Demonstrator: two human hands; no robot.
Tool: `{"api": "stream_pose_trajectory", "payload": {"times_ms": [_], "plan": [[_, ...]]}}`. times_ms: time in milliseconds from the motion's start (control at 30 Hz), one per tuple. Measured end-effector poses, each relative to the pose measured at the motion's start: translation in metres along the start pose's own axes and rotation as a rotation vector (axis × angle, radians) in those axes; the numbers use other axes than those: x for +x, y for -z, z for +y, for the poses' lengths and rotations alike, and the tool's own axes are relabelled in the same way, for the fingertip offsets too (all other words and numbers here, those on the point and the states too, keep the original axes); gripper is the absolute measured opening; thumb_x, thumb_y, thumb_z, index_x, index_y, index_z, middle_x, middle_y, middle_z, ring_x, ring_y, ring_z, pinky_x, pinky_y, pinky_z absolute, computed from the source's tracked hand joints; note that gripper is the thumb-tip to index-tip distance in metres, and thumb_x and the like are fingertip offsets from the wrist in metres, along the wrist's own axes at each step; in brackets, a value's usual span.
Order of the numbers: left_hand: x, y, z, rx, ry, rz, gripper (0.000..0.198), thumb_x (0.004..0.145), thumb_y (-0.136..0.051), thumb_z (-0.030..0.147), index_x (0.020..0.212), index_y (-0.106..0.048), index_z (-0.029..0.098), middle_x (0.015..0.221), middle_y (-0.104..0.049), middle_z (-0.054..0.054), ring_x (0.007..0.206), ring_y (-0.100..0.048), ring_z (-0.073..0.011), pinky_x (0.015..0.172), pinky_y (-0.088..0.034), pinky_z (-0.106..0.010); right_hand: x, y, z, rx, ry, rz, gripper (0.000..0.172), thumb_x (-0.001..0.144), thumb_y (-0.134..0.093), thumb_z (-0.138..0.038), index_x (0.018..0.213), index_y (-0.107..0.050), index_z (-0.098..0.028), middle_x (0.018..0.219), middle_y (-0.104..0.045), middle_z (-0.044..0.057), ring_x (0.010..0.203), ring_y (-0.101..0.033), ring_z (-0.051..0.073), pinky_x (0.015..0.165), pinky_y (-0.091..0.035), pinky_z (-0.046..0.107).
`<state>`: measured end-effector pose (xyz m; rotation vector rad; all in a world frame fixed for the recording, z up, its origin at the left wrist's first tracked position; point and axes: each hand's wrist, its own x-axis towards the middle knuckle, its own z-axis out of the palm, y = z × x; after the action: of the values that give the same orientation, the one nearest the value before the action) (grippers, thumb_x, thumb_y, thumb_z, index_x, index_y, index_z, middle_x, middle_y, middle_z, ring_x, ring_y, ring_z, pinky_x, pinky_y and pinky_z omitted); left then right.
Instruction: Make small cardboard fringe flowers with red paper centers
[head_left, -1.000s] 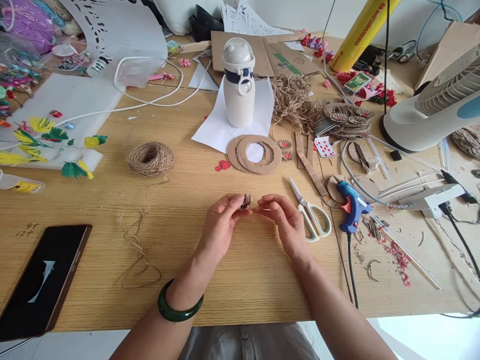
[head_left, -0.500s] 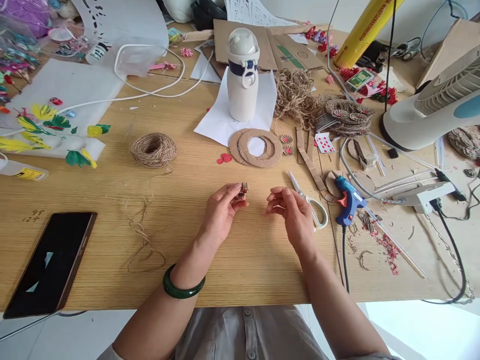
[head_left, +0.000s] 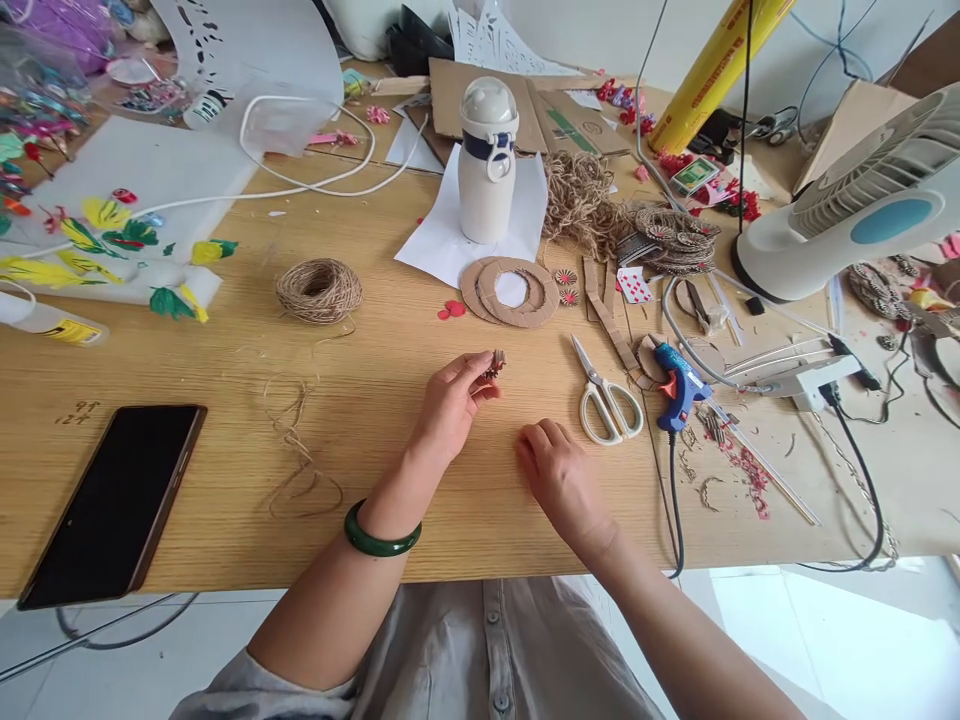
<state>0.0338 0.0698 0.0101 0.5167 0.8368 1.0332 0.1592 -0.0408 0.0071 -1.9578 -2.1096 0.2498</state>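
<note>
Between the thumb and fingers of my left hand (head_left: 456, 398) is a small corrugated cardboard piece (head_left: 496, 366) with dark and red parts. My right hand (head_left: 559, 475) rests low over the table to the right, its fingers curled in; whether anything is inside them is hidden. White-handled scissors (head_left: 607, 402) lie just beyond my right hand. Cardboard rings (head_left: 546, 308), two small striped discs (head_left: 568, 298) and red round pieces (head_left: 451, 310) lie farther back on the wood.
A white bottle (head_left: 486, 190) stands on paper. Twine ball (head_left: 319, 290) and phone (head_left: 112, 505) are at the left. To the right are a blue glue gun (head_left: 681, 390), a power strip (head_left: 825, 382) and a white fan (head_left: 847, 225).
My right hand has come down towards the table edge and turned knuckles up, uncovering the scissors' handles. My left hand still holds the small piece. The camera view has shifted somewhat.
</note>
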Motion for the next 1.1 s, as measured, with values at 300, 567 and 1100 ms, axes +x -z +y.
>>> {"api": "stream_pose_trajectory", "payload": {"times_ms": [300, 567, 1100], "plan": [[0.002, 0.002, -0.002, -0.012, -0.011, -0.037, 0.027, 0.064, -0.084, 0.035, 0.077, -0.072, 0.014, 0.081, -0.068, -0.002, 0.067, -0.057, -0.0081, 0.061, -0.051, -0.021, -0.020, 0.043, 0.058, -0.054, -0.131, 0.251, 0.017, 0.097, -0.043, -0.021, 0.089, -0.058, -0.019, 0.083, -0.065, 0.009, 0.070, -0.061, 0.020, 0.063, -0.046, 0.031], [-0.001, 0.001, -0.008, 0.052, -0.001, -0.117, 0.024, 0.067, -0.082, 0.036, 0.075, -0.072, 0.015, 0.081, -0.069, -0.002, 0.070, -0.058, -0.0092, 0.062, -0.051, -0.020, -0.077, 0.102, 0.144, -0.159, -0.672, 0.485, 0.025, 0.085, -0.056, -0.034, 0.100, -0.068, -0.017, 0.067, -0.066, 0.005, 0.061, -0.064, 0.023, 0.065, -0.051, 0.040], [-0.007, -0.002, -0.010, 0.273, -0.056, -0.209, 0.020, 0.078, -0.075, 0.037, 0.075, -0.074, 0.017, 0.074, -0.068, -0.001, 0.070, -0.057, -0.0111, 0.065, -0.047, -0.022, 0.057, 0.027, 0.014, 1.337, -0.268, 0.075, 0.029, 0.082, -0.075, -0.045, 0.089, -0.068, -0.018, 0.086, -0.067, 0.002, 0.074, -0.070, 0.016, 0.073, -0.062, 0.033]]}}
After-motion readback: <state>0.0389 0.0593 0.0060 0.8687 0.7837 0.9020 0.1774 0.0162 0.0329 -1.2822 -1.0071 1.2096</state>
